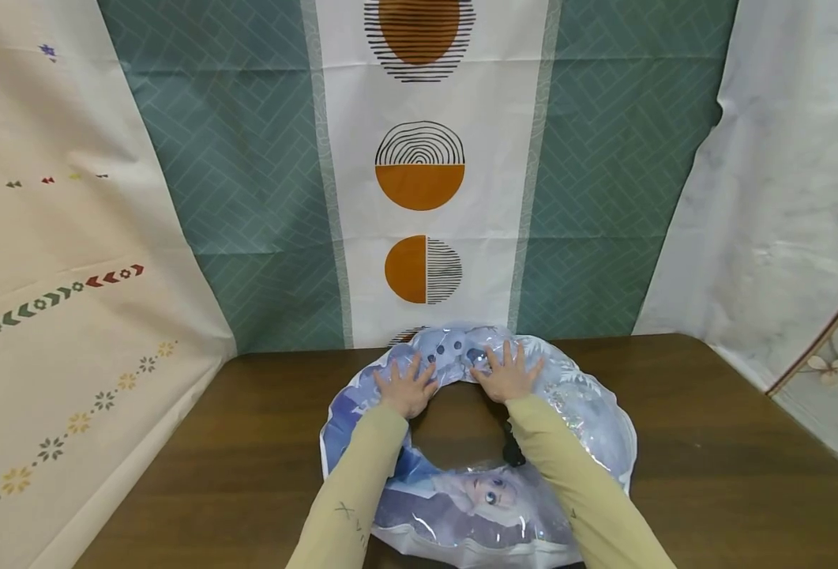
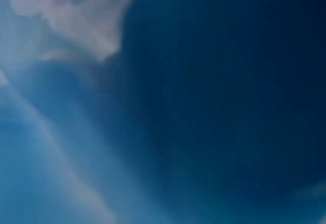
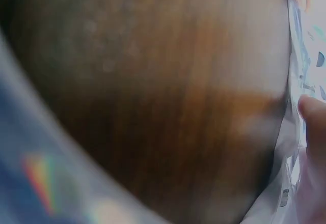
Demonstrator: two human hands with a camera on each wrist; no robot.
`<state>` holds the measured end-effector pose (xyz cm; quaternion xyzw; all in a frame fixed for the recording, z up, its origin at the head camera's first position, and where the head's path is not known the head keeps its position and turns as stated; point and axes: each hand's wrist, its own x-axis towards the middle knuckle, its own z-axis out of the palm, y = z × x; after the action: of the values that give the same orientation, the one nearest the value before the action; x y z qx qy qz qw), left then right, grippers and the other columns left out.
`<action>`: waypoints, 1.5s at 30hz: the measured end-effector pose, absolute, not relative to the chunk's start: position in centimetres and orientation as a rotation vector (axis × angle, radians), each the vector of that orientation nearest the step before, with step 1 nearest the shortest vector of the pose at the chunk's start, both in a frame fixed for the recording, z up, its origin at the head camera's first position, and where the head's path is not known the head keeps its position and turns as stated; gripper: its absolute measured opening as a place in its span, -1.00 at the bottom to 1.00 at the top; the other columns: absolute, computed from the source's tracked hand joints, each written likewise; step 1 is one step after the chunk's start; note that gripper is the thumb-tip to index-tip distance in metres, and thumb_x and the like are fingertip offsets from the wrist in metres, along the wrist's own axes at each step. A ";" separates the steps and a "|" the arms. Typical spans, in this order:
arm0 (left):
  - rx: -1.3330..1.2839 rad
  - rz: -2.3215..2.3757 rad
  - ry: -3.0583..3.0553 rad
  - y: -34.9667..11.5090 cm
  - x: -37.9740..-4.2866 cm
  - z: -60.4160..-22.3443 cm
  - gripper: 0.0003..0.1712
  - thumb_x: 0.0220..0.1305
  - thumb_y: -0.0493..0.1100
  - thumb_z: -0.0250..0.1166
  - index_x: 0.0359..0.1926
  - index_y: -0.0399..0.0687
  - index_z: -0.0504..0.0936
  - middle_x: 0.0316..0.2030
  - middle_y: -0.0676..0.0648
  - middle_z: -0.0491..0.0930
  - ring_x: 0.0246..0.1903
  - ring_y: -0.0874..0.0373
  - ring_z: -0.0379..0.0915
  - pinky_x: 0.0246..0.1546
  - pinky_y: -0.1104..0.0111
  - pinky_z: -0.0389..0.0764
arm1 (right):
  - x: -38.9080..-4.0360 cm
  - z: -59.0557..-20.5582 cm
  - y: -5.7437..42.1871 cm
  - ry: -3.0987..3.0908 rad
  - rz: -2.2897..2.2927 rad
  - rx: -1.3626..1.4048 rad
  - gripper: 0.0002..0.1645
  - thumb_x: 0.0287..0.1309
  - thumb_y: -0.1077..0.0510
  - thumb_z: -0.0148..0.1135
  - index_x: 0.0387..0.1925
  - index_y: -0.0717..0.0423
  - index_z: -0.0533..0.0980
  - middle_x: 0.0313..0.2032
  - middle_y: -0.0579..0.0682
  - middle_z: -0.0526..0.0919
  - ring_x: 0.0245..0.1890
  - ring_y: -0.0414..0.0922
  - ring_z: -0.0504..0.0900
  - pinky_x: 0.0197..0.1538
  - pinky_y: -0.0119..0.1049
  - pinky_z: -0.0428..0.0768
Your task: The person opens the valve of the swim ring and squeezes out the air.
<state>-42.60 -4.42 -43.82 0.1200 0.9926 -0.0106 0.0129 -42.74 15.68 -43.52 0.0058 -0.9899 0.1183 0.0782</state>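
An inflated swim ring [image 1: 589,411], blue and clear with a printed cartoon figure on its near side, lies on the brown table. My left hand [image 1: 406,389] rests on the ring's upper left part, fingers spread and straight. Likewise spread, my right hand [image 1: 509,375] lies on its upper right part, beside some dark printed dots. In the right wrist view, the thumb [image 3: 315,114] shows at the ring's inner edge, with wood grain through the hole. Blurred blue vinyl [image 2: 76,132] fills the left wrist view, which hides the left hand there.
The wooden table [image 1: 248,442] extends to both sides of the ring. Behind it hangs a green and white cloth [image 1: 248,197] with orange circles. A cream patterned cloth [image 1: 70,316] drapes at the left, and a pale cloth [image 1: 781,197] at the right.
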 end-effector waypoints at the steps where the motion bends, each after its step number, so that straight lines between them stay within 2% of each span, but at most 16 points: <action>1: 0.373 -0.021 3.087 -4.4 -42.5 -43.8 -0.40 0.35 0.27 -0.36 0.38 0.39 -0.01 0.37 0.11 -0.19 0.28 -0.22 -0.24 0.03 -0.26 -0.14 | -42.7 -43.5 15.7 -2.970 0.368 0.004 -0.17 0.17 -0.37 -0.16 0.35 -0.03 0.13 0.34 0.20 -0.06 0.30 0.20 -0.26 0.05 0.33 -0.39; 8: 0.387 0.042 3.081 -4.2 -42.3 -43.4 -0.43 0.36 0.25 -0.30 0.36 0.38 0.09 0.36 0.11 -0.10 0.27 -0.21 -0.19 0.01 -0.29 -0.18 | -42.6 -43.7 16.4 -3.076 0.531 -0.092 -0.09 0.13 -0.43 -0.20 0.38 -0.02 0.02 0.35 0.17 -0.14 0.24 0.36 -0.33 0.06 0.30 -0.42; 11: 0.387 0.042 3.077 -4.1 -42.2 -43.3 -0.43 0.35 0.25 -0.30 0.35 0.39 0.11 0.36 0.11 -0.08 0.27 -0.21 -0.20 0.01 -0.29 -0.17 | -42.5 -43.7 16.7 -3.109 0.590 -0.094 -0.07 0.13 -0.44 -0.21 0.39 -0.03 -0.02 0.36 0.17 -0.18 0.24 0.34 -0.38 0.05 0.29 -0.46; 18: 0.393 0.076 3.066 -3.9 -42.3 -43.2 -0.43 0.35 0.25 -0.30 0.35 0.38 0.11 0.36 0.11 -0.08 0.28 -0.20 -0.20 0.02 -0.28 -0.17 | -42.2 -43.0 17.1 -3.124 0.664 -0.079 -0.07 0.13 -0.42 -0.18 0.38 0.02 0.00 0.35 0.21 -0.15 0.24 0.35 -0.39 0.04 0.31 -0.46; 27: 0.381 0.091 3.039 -3.9 -42.5 -43.3 -0.42 0.35 0.25 -0.31 0.36 0.37 0.07 0.36 0.10 -0.11 0.28 -0.21 -0.25 0.02 -0.27 -0.18 | -41.7 -41.7 17.5 -3.158 0.733 -0.029 -0.09 0.15 -0.39 -0.19 0.38 0.03 0.00 0.34 0.22 -0.10 0.25 0.34 -0.31 0.06 0.32 -0.34; 33: 0.389 0.085 3.040 -4.3 -42.3 -43.2 -0.42 0.36 0.23 -0.29 0.36 0.35 0.08 0.37 0.08 -0.12 0.27 -0.22 -0.22 0.01 -0.28 -0.14 | -41.1 -39.7 17.1 -3.103 0.713 0.256 -0.16 0.24 -0.25 -0.15 0.34 0.22 0.05 0.28 0.35 -0.01 0.22 0.40 -0.19 0.05 0.36 -0.18; 40: 0.462 0.194 3.102 -4.7 -42.2 -42.8 -0.37 0.35 0.21 -0.17 0.39 0.24 0.03 0.37 -0.07 -0.24 0.26 -0.29 -0.28 -0.03 -0.32 -0.11 | -39.3 -38.4 17.6 -3.161 0.580 0.525 -0.13 0.15 -0.31 -0.02 0.34 0.10 0.12 0.30 0.27 0.00 0.23 0.38 -0.21 -0.05 0.46 -0.14; 45: 0.567 0.265 3.105 -4.8 -41.3 -41.0 -0.30 0.33 0.19 -0.10 0.40 0.10 -0.01 0.36 -0.19 -0.21 0.27 -0.28 -0.32 0.01 -0.28 -0.11 | -37.3 -38.0 19.0 -3.165 0.555 0.779 -0.03 0.09 -0.36 0.02 0.37 0.08 0.04 0.34 0.19 -0.07 0.26 0.31 -0.25 0.01 0.40 -0.17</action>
<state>-41.25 -4.77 -41.04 0.1791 0.9802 0.0838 -0.0128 -37.34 18.96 -37.99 0.2348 -0.9540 0.1672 -0.0824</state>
